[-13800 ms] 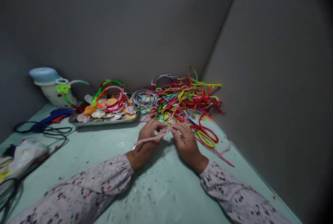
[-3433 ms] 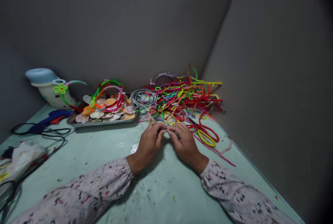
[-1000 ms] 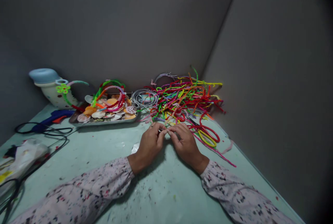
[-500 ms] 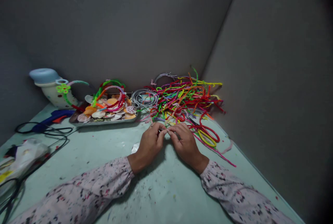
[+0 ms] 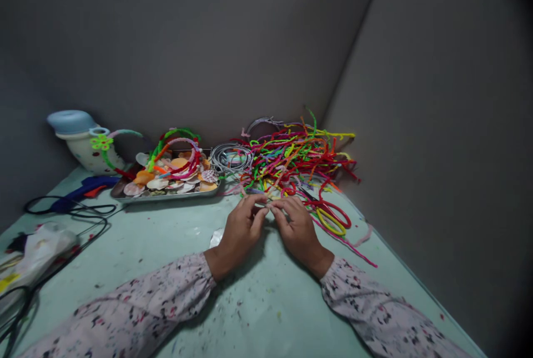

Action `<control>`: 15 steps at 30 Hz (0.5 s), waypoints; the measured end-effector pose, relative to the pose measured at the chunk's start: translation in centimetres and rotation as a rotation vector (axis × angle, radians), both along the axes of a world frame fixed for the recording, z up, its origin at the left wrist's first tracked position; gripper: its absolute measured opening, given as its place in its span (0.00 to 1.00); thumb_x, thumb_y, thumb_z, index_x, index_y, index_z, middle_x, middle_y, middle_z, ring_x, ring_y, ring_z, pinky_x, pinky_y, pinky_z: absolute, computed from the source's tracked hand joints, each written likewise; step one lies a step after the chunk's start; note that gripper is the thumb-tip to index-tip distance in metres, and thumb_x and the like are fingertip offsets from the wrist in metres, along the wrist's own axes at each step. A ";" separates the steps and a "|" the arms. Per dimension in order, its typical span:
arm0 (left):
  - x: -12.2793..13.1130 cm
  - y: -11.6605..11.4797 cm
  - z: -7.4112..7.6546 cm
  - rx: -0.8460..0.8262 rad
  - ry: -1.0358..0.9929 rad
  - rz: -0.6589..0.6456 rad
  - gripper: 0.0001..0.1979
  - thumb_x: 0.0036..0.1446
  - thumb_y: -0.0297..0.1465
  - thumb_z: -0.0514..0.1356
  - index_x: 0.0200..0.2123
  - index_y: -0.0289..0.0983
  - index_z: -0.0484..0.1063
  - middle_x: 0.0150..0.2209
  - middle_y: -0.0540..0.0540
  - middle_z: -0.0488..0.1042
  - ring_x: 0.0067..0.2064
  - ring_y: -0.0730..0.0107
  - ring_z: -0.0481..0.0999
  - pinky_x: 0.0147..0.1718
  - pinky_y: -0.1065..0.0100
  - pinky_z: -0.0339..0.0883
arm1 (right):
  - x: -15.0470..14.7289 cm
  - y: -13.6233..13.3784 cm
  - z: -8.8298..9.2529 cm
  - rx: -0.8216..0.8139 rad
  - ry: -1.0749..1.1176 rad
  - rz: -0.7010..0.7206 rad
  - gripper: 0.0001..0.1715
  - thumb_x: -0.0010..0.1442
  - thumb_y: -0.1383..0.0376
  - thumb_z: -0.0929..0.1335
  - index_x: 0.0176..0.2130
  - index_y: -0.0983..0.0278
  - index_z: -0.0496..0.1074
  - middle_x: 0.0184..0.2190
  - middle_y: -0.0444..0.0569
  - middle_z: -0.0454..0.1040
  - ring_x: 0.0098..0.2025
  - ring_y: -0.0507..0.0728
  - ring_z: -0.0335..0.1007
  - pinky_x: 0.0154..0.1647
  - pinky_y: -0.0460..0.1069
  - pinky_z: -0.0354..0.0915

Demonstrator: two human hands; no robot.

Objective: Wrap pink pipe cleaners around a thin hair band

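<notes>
My left hand [image 5: 244, 225] and my right hand [image 5: 296, 228] meet over the middle of the table, fingertips pinched close together. Whatever lies between the fingertips is too small and hidden to make out. Just beyond my hands is a tangled heap of coloured pipe cleaners [image 5: 291, 152]. Right of my right hand lie scissors [image 5: 333, 219] with red and yellow handles, partly among the pipe cleaners. A small silvery scrap [image 5: 216, 237] shows beside my left wrist.
A metal tray [image 5: 175, 197] holds shells and pipe-cleaner rings. Next to it sits a coil of grey wire [image 5: 231, 157]. On the left are a blue-lidded container [image 5: 79, 139], a blue glue gun [image 5: 79, 191], a black cord [image 5: 89, 241] and a plastic bag [image 5: 50, 247]. Grey walls stand behind and right.
The left fingers have shifted slightly, with the index finger a little straighter over the pinch. Both hands otherwise stay in the same place.
</notes>
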State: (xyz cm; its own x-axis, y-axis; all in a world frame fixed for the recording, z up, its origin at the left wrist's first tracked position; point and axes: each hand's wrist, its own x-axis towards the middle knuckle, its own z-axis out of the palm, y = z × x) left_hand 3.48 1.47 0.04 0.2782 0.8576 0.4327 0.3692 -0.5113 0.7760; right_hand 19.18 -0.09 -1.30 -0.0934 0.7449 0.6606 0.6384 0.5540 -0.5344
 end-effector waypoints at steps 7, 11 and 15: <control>-0.2 -0.5 -0.1 0.058 -0.138 0.087 0.12 0.59 0.30 0.56 0.47 0.38 0.63 0.43 0.44 0.67 0.37 0.72 0.70 0.35 0.70 0.66 | 0.3 0.5 -0.3 -0.042 0.208 -0.117 0.09 0.65 0.63 0.63 0.40 0.60 0.72 0.37 0.48 0.74 0.42 0.58 0.68 0.45 0.54 0.64; -0.3 0.3 -0.6 -0.137 -0.228 0.072 0.10 0.60 0.34 0.55 0.43 0.37 0.64 0.37 0.47 0.68 0.33 0.74 0.68 0.29 0.72 0.63 | 0.5 0.8 -0.6 -0.050 0.302 -0.150 0.10 0.65 0.61 0.62 0.40 0.61 0.72 0.39 0.49 0.74 0.43 0.57 0.69 0.47 0.53 0.64; -0.3 1.5 -0.8 -0.433 -0.303 -0.221 0.12 0.60 0.38 0.55 0.37 0.35 0.68 0.24 0.53 0.65 0.24 0.76 0.64 0.24 0.74 0.59 | 0.5 0.7 -0.5 -0.044 0.248 -0.125 0.10 0.65 0.62 0.63 0.40 0.61 0.72 0.38 0.48 0.74 0.43 0.57 0.68 0.47 0.52 0.63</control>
State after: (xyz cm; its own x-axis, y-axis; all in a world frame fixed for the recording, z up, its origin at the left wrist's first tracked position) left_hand 3.16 2.96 -0.80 0.3896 0.9097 0.1436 0.0184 -0.1635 0.9864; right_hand 19.66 0.61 -1.80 0.1618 0.7689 0.6185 0.5471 0.4518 -0.7047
